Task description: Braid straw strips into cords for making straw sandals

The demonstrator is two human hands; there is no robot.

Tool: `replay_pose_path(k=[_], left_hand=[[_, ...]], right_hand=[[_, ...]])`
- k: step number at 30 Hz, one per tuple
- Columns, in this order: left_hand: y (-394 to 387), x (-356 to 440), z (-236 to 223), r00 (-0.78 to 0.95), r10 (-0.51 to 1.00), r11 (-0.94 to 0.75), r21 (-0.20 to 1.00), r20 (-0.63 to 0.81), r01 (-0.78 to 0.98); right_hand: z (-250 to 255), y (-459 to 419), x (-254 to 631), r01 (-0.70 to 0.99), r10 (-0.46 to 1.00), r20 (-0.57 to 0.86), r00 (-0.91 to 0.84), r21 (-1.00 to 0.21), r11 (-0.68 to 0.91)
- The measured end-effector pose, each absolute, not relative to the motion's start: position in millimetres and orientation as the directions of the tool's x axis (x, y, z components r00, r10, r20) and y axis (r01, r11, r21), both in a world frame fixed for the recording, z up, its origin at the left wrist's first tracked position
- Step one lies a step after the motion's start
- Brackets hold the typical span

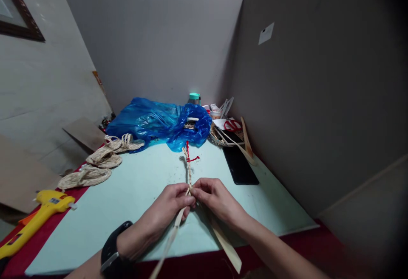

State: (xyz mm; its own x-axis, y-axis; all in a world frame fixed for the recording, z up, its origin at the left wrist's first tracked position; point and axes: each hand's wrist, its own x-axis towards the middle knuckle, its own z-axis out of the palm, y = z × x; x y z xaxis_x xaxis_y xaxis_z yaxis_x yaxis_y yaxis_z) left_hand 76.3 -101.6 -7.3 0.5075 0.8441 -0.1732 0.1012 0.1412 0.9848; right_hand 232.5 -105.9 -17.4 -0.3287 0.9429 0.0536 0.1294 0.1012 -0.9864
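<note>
Between my hands is a narrow straw braid (190, 173), its finished length pointing away from me. A red cord (193, 159) is at its far end. My left hand (175, 202) pinches the near end of the braid, and a pale loose strand (174, 232) trails from it toward me. Touching the same spot, my right hand (215, 196) has thumb and forefinger closed on the braid. A wider pale strip (223, 240) hangs below the right hand toward the table's front edge.
Several woven straw sandals (84, 176) and a yellow glue gun (41, 215) lie at the left. Behind are a blue plastic bag (153, 119) and a bottle with a teal lid (194, 97). A black phone-like slab (240, 166) and a cluttered basket (219, 141) stand right, beside a grey partition (302, 100).
</note>
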Motion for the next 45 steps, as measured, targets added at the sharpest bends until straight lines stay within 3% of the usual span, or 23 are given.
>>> replay_pose_path(k=[5, 12, 19, 23, 29, 34, 36, 38, 42, 45], left_hand=[[-98.2, 74.2, -2.3, 0.563, 0.810, 0.113, 0.985, -0.165, 0.128], [-99.2, 77.5, -14.9, 0.460, 0.833, 0.327, 0.944, -0.307, 0.038], [-103.5, 85.1, -16.2, 0.315, 0.904, 0.254, 0.956, -0.289, 0.149], [-104.8, 87.7, -12.4, 0.296, 0.924, 0.202, 0.966, -0.242, 0.160], [-107.2, 85.0, -14.1, 0.330, 0.913, 0.227, 0.971, -0.240, 0.079], [-106.9, 77.9, -15.6, 0.379, 0.883, 0.309, 0.951, -0.276, -0.028], [-105.4, 76.9, -16.0, 0.376, 0.881, 0.325, 0.945, -0.286, -0.041], [-103.7, 76.4, -16.5, 0.384, 0.879, 0.328, 0.943, -0.283, -0.055], [-101.6, 74.6, -17.3, 0.449, 0.851, 0.352, 0.930, -0.271, -0.106], [-102.0, 73.5, -16.9, 0.485, 0.838, 0.375, 0.910, -0.251, -0.177]], right_hand=[[-3.4, -114.5, 236.0, 0.545, 0.945, 0.143, -0.295, -0.788, 0.289], [-0.7, -122.8, 232.0, 0.873, 0.959, 0.114, -0.259, -0.396, 0.283], [-11.6, -132.5, 230.7, 0.914, 0.919, 0.190, -0.345, -0.155, 0.376], [-8.8, -140.5, 233.0, 0.911, 0.863, 0.359, -0.354, -0.077, 0.406], [-21.1, -156.4, 210.5, 0.902, 0.722, 0.602, -0.341, -0.008, 0.432], [-37.0, -162.1, 199.8, 0.869, 0.652, 0.619, -0.437, 0.104, 0.484], [-32.1, -162.8, 206.4, 0.831, 0.654, 0.595, -0.467, 0.043, 0.555], [-20.5, -160.4, 217.4, 0.813, 0.724, 0.557, -0.407, -0.140, 0.565], [2.1, -142.5, 237.8, 0.682, 0.937, 0.305, -0.168, -0.650, 0.334], [4.3, -124.3, 240.9, 0.406, 0.946, 0.064, -0.317, -0.892, 0.197]])
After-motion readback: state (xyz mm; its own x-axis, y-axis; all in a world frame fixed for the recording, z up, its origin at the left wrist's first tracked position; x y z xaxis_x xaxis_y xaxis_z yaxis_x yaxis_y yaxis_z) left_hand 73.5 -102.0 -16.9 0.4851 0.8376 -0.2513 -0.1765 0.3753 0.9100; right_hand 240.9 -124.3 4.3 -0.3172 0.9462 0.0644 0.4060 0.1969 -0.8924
